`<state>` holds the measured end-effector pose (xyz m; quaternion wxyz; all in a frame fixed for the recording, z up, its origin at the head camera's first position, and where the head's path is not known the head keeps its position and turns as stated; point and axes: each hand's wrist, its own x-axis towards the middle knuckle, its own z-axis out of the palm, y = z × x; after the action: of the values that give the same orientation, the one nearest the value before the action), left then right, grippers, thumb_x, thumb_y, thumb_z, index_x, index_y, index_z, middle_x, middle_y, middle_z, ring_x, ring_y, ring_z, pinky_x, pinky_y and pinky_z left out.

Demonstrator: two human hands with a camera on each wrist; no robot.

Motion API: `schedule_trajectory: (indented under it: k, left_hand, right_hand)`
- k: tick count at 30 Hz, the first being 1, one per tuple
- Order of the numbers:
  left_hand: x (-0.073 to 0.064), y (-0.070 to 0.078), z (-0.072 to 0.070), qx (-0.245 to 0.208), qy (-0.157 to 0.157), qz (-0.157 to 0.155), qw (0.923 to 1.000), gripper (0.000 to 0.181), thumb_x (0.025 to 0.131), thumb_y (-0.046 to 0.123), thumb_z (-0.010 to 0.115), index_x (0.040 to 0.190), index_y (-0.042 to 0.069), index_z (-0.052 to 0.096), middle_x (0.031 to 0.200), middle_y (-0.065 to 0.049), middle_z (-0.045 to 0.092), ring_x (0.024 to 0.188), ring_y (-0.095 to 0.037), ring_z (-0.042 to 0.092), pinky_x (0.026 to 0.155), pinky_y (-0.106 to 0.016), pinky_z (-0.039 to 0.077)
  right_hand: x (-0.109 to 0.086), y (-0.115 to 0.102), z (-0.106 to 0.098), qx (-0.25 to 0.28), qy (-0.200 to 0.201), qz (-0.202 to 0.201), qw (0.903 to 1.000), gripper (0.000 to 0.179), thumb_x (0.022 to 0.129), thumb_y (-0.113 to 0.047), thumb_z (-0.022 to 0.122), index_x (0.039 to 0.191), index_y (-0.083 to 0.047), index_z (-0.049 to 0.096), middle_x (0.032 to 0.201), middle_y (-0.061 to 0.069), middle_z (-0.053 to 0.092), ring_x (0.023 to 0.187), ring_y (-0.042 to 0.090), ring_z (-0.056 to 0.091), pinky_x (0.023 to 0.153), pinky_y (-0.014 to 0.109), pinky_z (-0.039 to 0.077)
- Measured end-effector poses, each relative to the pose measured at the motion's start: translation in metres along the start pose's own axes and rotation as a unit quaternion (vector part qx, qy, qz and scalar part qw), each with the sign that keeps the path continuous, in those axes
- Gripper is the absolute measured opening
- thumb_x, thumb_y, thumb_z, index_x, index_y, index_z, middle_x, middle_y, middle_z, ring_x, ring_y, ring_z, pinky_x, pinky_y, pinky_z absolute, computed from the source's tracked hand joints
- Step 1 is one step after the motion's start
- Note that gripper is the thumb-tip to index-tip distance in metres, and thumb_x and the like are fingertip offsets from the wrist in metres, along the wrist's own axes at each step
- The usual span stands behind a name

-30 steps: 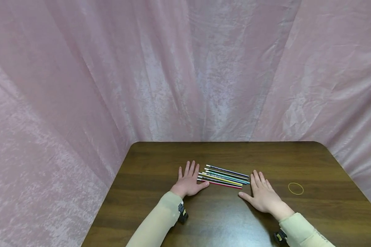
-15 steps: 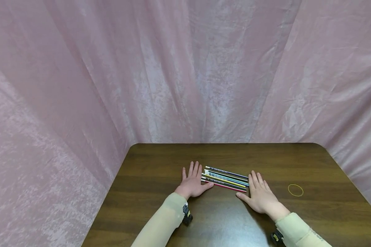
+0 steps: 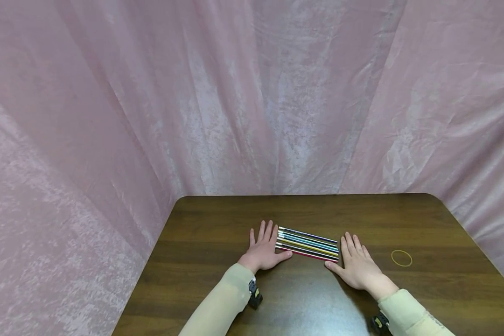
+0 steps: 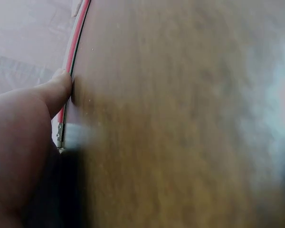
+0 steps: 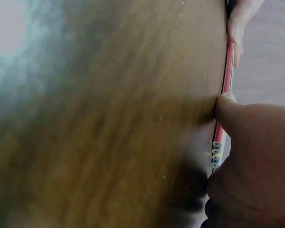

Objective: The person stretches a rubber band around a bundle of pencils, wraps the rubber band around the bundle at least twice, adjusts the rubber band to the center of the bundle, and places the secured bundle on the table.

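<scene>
Several pencils [image 3: 306, 242] lie side by side on the table in a slanted row, their ends nearly level, with white erasers at the left. A red pencil [image 3: 306, 255] is the nearest of them. My left hand [image 3: 261, 252] lies flat at the eraser ends, fingers spread and thumb along the near side. At the other ends rests my right hand [image 3: 358, 268], fingers straight, thumb pointing toward the row's near corner. In the left wrist view the thumb tip overlaps the red pencil [image 4: 76, 47]. The right wrist view has the thumb right at the red pencil [image 5: 228, 71] too.
A yellow rubber band [image 3: 401, 258] lies on the wooden table [image 3: 218, 210], right of my right hand. Pink velvet curtain [image 3: 252, 102] hangs behind the table's far edge and along both sides. Each wrist carries a small black camera [image 3: 255, 295].
My left hand has slid a little to the right. My right hand moved slightly left, then back right. The pencils' staggered ends have come nearly level, and the row is tighter.
</scene>
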<state>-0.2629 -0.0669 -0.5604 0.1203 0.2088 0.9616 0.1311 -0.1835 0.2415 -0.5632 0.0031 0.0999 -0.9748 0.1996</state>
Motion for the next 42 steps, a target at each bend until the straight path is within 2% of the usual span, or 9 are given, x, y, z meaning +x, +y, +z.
schedule_trajectory:
  k: [6, 12, 19, 23, 27, 34, 38, 40, 42]
  left_hand:
    - [0.004, 0.003, -0.001, 0.003, -0.008, 0.001, 1.0000, 0.109, 0.099, 0.082, 0.043, 0.172, 0.011, 0.006, 0.180, -0.009, -0.003, 0.164, -0.030, -0.012, 0.125, -0.065, -0.005]
    - [0.009, 0.003, -0.002, 0.008, -0.010, -0.004, 0.9999, 0.116, 0.095, 0.086, 0.047, 0.172, 0.009, 0.007, 0.180, -0.008, -0.003, 0.164, -0.028, -0.013, 0.125, -0.064, -0.005]
    - [0.019, -0.002, 0.001, -0.015, -0.009, 0.009, 0.9998, 0.119, 0.092, 0.086, 0.051, 0.171, 0.006, 0.012, 0.180, -0.009, 0.000, 0.164, -0.029, -0.012, 0.126, -0.060, -0.006]
    - [0.025, -0.005, 0.008, -0.012, -0.011, 0.013, 0.9998, 0.117, 0.093, 0.084, 0.053, 0.172, 0.007, 0.012, 0.180, -0.008, -0.001, 0.164, -0.029, -0.013, 0.126, -0.059, -0.006]
    - [0.023, -0.003, 0.008, -0.004, -0.016, 0.009, 0.9998, 0.117, 0.094, 0.083, 0.052, 0.172, 0.007, 0.010, 0.180, -0.008, -0.004, 0.164, -0.028, -0.014, 0.127, -0.058, -0.005]
    - [0.019, 0.000, 0.007, 0.004, -0.029, 0.010, 0.9995, 0.115, 0.096, 0.084, 0.046, 0.172, 0.008, 0.005, 0.180, -0.007, -0.008, 0.163, -0.026, -0.016, 0.127, -0.055, -0.007]
    - [0.015, 0.003, 0.004, 0.008, -0.038, 0.002, 0.9993, 0.115, 0.096, 0.082, 0.050, 0.172, 0.008, 0.006, 0.180, -0.008, -0.008, 0.163, -0.027, -0.016, 0.128, -0.055, -0.006]
    - [0.016, 0.002, 0.008, -0.001, -0.029, 0.001, 0.9996, 0.116, 0.096, 0.082, 0.052, 0.172, 0.007, 0.007, 0.180, -0.009, -0.007, 0.163, -0.027, -0.015, 0.127, -0.056, -0.006]
    - [0.012, 0.006, 0.003, -0.007, -0.025, -0.001, 0.9997, 0.115, 0.096, 0.080, 0.054, 0.171, 0.005, 0.010, 0.180, -0.010, -0.005, 0.164, -0.029, -0.012, 0.128, -0.057, -0.004]
  right_hand:
    - [0.000, -0.011, -0.009, -0.027, -0.020, 0.007, 0.9994, 0.102, 0.103, -0.060, 0.061, 0.156, 0.021, 0.029, 0.164, 0.043, 0.023, 0.153, 0.061, 0.019, 0.118, 0.072, 0.023]
    - [0.001, -0.010, -0.010, -0.022, -0.022, 0.001, 0.9995, 0.103, 0.103, -0.062, 0.060, 0.156, 0.020, 0.030, 0.165, 0.041, 0.024, 0.153, 0.061, 0.021, 0.117, 0.073, 0.024]
    - [0.011, 0.008, 0.002, 0.020, -0.024, -0.015, 0.9994, 0.107, 0.104, -0.071, 0.050, 0.161, 0.016, 0.023, 0.169, 0.038, 0.018, 0.155, 0.060, 0.012, 0.118, 0.076, 0.014]
    - [0.017, 0.008, 0.002, 0.017, -0.041, 0.000, 0.9990, 0.106, 0.104, -0.070, 0.049, 0.162, 0.015, 0.021, 0.170, 0.037, 0.014, 0.156, 0.059, 0.010, 0.118, 0.076, 0.011]
    - [0.019, -0.002, -0.006, 0.006, -0.057, 0.018, 0.9982, 0.105, 0.106, -0.068, 0.049, 0.161, 0.016, 0.021, 0.169, 0.039, 0.013, 0.155, 0.059, 0.010, 0.119, 0.075, 0.010]
    - [0.019, -0.006, -0.005, -0.010, -0.047, 0.013, 0.9988, 0.106, 0.104, -0.068, 0.051, 0.159, 0.018, 0.023, 0.168, 0.040, 0.017, 0.155, 0.059, 0.013, 0.120, 0.074, 0.014]
    - [0.020, -0.006, -0.004, -0.026, -0.049, 0.016, 0.9983, 0.107, 0.104, -0.069, 0.051, 0.160, 0.018, 0.022, 0.168, 0.040, 0.016, 0.155, 0.059, 0.013, 0.121, 0.072, 0.015]
    - [0.021, -0.004, -0.001, -0.015, -0.044, 0.014, 0.9988, 0.110, 0.103, -0.070, 0.052, 0.160, 0.018, 0.020, 0.168, 0.040, 0.014, 0.156, 0.058, 0.011, 0.121, 0.072, 0.013]
    - [0.023, -0.003, -0.001, -0.004, -0.037, 0.008, 0.9993, 0.112, 0.102, -0.071, 0.053, 0.160, 0.019, 0.020, 0.168, 0.041, 0.015, 0.156, 0.059, 0.011, 0.121, 0.073, 0.012]
